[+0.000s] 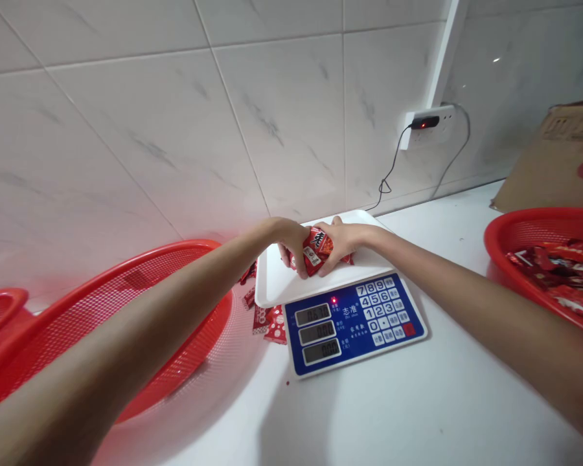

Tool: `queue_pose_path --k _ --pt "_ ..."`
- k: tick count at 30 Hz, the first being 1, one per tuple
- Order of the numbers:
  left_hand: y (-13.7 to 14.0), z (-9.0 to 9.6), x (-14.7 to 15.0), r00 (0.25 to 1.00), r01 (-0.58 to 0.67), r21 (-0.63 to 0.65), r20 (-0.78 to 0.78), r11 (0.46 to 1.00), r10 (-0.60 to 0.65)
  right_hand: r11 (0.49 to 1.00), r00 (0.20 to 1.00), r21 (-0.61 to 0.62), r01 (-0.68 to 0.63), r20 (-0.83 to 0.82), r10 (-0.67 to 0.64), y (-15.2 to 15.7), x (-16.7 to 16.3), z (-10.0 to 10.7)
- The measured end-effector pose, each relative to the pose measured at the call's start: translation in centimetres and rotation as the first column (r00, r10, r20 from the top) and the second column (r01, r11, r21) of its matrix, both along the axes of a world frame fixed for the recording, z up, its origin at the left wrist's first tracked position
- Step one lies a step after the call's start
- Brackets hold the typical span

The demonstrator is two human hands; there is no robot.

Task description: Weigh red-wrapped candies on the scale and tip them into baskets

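Note:
Both of my hands close in from either side on red snack packets (315,251) over the white pan (272,285) of a digital scale. My left hand (292,246) has its fingers curled round the packets' left side. From the right, my right hand (339,241) presses its thumb and fingers against them. How many packets lie between the hands is hidden. In front of the pan, the scale's blue panel (354,323) shows lit digits, a red light and a keypad.
Several red packets (274,323) lie on the white table (214,414) beside the scale. A large red mesh basket (126,285) stands left. At right, another red basket (495,239) holds packets, before a cardboard box (554,149). A cable (393,162) runs to the wall socket (408,139).

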State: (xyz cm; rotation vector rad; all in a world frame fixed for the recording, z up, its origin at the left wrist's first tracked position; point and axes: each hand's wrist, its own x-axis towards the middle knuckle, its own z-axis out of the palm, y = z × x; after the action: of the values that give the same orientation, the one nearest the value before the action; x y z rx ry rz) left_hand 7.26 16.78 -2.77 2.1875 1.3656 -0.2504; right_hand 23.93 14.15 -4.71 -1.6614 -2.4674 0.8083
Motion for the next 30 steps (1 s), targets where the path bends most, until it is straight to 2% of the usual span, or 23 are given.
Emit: queue_pose_path --k 2,5,9,14,18,20,24,26,29,30 --pt "-0.6 -0.2 -0.3 1.0 -0.026 -0.044 0.006 0.999 0.027 0.999 0.995 0.024 0.046 -0.095 -0.043 -0.2 0.1 -0.5" --pt "-1.8 -0.4 -0.9 0.997 -0.069 0.038 0.023 0.997 0.069 0.995 0.979 0.03 0.094 -0.182 -0.087 -0.5 0.3 -1.0" --pt "-3.1 -0.8 -0.8 0.996 -0.076 0.145 0.049 0.986 0.07 0.998 0.983 -0.002 0.065 -0.17 -0.065 -0.8 -0.2 -0.8" --pt "-3.7 -1.4 0.6 0.993 -0.09 0.167 0.092 0.982 0.075 0.996 0.987 -0.073 0.046 -0.152 -0.057 -1.2 -0.4 -0.1" --pt "-3.7 -1.7 0.8 0.991 -0.081 0.176 0.119 0.981 0.06 0.981 0.925 -0.178 -0.073 -0.379 0.001 -1.6 1.0 -0.1" --pt "-3.6 -2.0 0.7 0.988 -0.071 0.198 0.147 0.978 0.042 0.973 0.883 -0.213 -0.084 -0.469 -0.026 -2.0 1.5 -0.3" --pt "-3.3 -2.5 0.3 0.984 -0.054 0.267 0.18 0.962 0.005 0.994 0.87 -0.105 0.023 -0.488 -0.072 -2.7 2.2 -1.0" --pt "-3.2 -2.6 0.1 0.986 -0.053 0.292 0.166 0.955 0.004 0.993 0.864 -0.113 -0.03 -0.503 -0.031 -3.0 2.7 -1.0" --pt "-3.4 -3.2 -0.1 0.985 -0.068 0.348 0.174 0.935 0.007 0.964 0.819 -0.195 -0.179 -0.573 0.036 -3.3 3.5 -1.0" --pt "-3.6 -3.4 -0.1 0.98 -0.083 0.373 0.196 0.924 0.009 0.962 0.813 -0.199 -0.188 -0.582 0.038 -3.4 3.6 -1.0"
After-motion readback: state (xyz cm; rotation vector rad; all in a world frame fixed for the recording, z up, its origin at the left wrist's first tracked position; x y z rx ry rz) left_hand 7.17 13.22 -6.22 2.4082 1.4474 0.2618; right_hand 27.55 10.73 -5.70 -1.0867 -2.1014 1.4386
